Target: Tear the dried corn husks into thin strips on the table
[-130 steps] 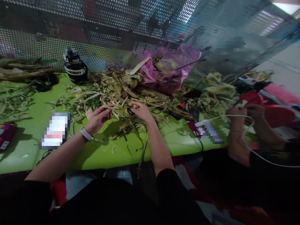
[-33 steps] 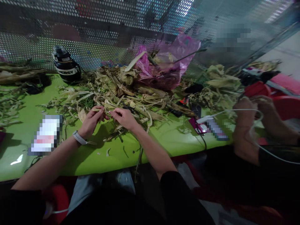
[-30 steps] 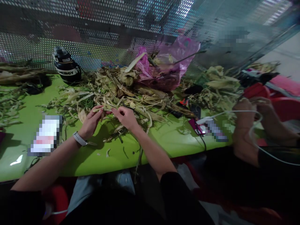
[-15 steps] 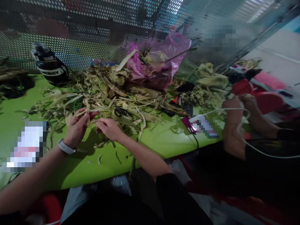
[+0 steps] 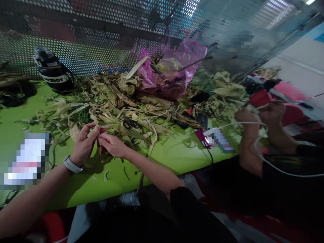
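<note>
My left hand (image 5: 84, 143), with a pale-banded watch (image 5: 72, 164) on its wrist, pinches a strip of dry corn husk (image 5: 94, 128) between thumb and fingers. Touching it from the right, my right hand (image 5: 111, 144) has its fingers closed at the same strip. Fingers cover most of the strip. Just beyond both hands spreads a loose heap of dried corn husks (image 5: 118, 96). Black-handled scissors (image 5: 130, 123) lie on the heap, right of my hands.
A dark bottle (image 5: 53, 72) and a pink plastic bag (image 5: 174, 82) stand at the back, before a perforated metal panel (image 5: 101, 44). Phones (image 5: 27, 158) and a cable lie on the green table (image 5: 164, 158). At right, a co-worker's hands (image 5: 272, 111) work on a thin strip.
My hands have drawn together, the right one shifting left against the left. Less of the husk strip shows between them. The co-worker's hands have moved slightly apart.
</note>
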{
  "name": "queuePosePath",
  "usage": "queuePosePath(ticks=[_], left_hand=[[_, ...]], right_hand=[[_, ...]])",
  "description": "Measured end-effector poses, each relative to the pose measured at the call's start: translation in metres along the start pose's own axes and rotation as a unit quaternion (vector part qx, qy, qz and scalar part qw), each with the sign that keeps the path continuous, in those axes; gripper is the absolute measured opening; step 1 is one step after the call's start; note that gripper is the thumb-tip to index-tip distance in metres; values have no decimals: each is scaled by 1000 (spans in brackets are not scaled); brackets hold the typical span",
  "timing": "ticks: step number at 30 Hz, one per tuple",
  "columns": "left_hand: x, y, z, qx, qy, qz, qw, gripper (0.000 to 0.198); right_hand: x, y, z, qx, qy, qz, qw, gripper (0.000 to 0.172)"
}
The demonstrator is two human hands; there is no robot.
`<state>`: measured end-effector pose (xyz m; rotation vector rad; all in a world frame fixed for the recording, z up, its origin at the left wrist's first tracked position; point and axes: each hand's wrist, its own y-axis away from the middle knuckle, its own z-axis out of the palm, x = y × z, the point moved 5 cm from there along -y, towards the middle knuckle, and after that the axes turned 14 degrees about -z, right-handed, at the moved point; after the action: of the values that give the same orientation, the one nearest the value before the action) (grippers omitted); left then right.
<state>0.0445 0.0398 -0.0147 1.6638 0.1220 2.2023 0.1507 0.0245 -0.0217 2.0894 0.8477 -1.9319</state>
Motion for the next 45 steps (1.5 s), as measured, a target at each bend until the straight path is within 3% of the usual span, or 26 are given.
queuePosePath(ticks=[5,7,9,12,15,16,18,21,26,29,34,40,45], left_hand=[[6,-7,-6,-14,24,-20,999,32],[10,-10,-12,1,-5,-8,1000,27],[15,-12,-19,21,-21,8,1000,28],[21,-15,-28,65,-80,39,994,28],[21,-16,-25,52,-163,52,984,33],[19,-17,-22,30,-150,47,987,36],[16,-18,-17,-11,-122,31,992,40],[16,-19,-16,-8,-92,42,995,38],[17,-19,-20,16,-58,49,997,24],[21,-20,-26,62,-27,51,996,14],[34,-20,-38,142,60,112,982,4],[34,-16,-39,137,25,152,979,8],[36,-14,-42,126,51,202,970,13]], right_hand=[[-16,-1,-11,-31,74,-11,997,28],[-28,1,-22,-71,104,-1,992,33],[-44,5,-43,-65,116,29,991,40],[-71,11,-90,57,100,-14,993,42],[-75,23,-136,202,111,-61,971,41],[-70,29,-146,229,121,-56,964,41],[-53,39,-154,228,155,-14,961,37],[-33,52,-150,180,267,30,946,28],[-31,48,-124,108,431,-8,896,23],[-26,34,-103,51,473,-30,879,23],[-16,6,-69,-51,535,-33,843,19],[-19,-28,-63,-53,587,-30,807,21],[-1,-39,-32,-138,605,-63,782,20]])
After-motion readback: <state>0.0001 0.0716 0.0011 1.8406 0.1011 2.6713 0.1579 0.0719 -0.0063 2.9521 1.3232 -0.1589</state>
